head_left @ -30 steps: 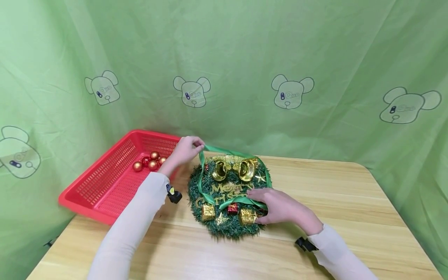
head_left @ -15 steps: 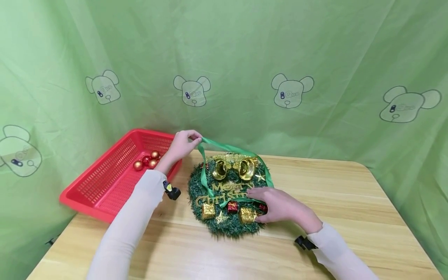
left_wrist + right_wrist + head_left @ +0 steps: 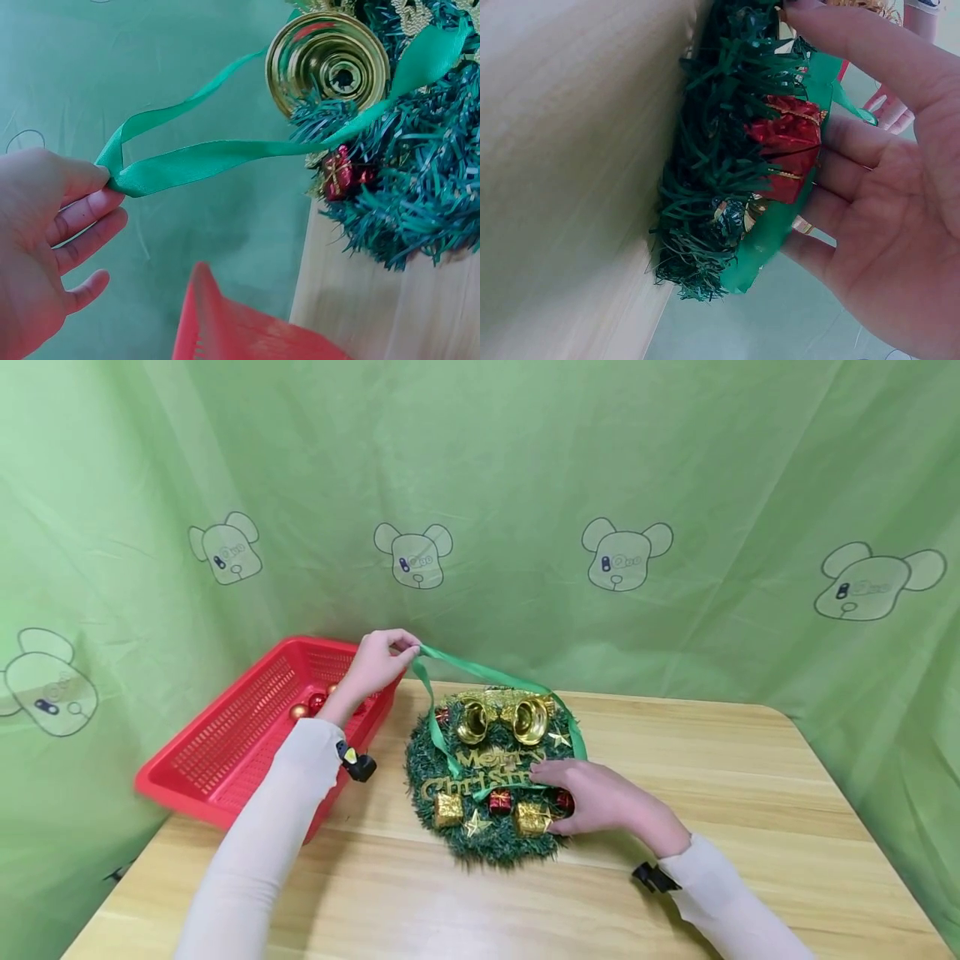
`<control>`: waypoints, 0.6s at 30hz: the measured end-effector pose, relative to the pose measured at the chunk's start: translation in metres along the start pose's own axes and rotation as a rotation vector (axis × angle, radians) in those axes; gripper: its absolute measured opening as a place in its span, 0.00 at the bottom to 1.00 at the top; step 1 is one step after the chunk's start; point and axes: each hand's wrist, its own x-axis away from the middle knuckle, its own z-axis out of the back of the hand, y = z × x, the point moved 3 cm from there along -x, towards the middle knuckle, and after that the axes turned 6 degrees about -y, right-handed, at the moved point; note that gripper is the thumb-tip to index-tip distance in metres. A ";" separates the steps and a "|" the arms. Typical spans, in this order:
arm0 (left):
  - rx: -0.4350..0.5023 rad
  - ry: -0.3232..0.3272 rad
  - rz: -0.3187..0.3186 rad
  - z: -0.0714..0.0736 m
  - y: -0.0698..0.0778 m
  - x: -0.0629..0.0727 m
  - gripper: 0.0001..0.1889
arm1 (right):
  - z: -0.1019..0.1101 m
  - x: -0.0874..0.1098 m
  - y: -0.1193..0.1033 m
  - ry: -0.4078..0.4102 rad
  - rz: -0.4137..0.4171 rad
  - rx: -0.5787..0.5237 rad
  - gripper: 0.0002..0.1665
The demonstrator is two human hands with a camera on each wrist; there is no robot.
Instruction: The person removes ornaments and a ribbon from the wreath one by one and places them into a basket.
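Note:
A round green tinsel wreath (image 3: 498,850) lies on the table, bearing gold bells (image 3: 529,720), stars, small gift boxes and gold "Merry Christmas" lettering. Green ribbon (image 3: 480,670) loops up from it to the left. My left hand (image 3: 375,667) pinches the ribbon's bend between thumb and fingers, raised beyond the wreath's far left side; in the left wrist view two strands run from the pinch to the wreath. My right hand (image 3: 603,797) rests on the wreath's right side, fingers extended over it. In the right wrist view a red gift box (image 3: 787,146) sits between its thumb and fingers.
A red perforated plastic basket (image 3: 180,756) stands at the left, partly under my left forearm. Gold and red ball ornaments (image 3: 299,711) lie inside it. A green curtain (image 3: 517,452) printed with bear heads hangs behind the wooden table (image 3: 720,760).
My left hand has risen and moved left and away, drawing the ribbon loop farther from the wreath. The ribbon lies flatter across the lettering. My right hand has stayed in place.

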 end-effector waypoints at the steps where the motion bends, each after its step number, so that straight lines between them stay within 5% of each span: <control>1: 0.002 0.001 0.000 0.002 -0.001 0.000 0.11 | 0.000 0.000 0.000 0.000 0.001 0.001 0.44; 18: -0.026 0.038 -0.013 0.020 0.001 0.004 0.11 | -0.001 -0.001 0.002 0.002 0.000 0.004 0.45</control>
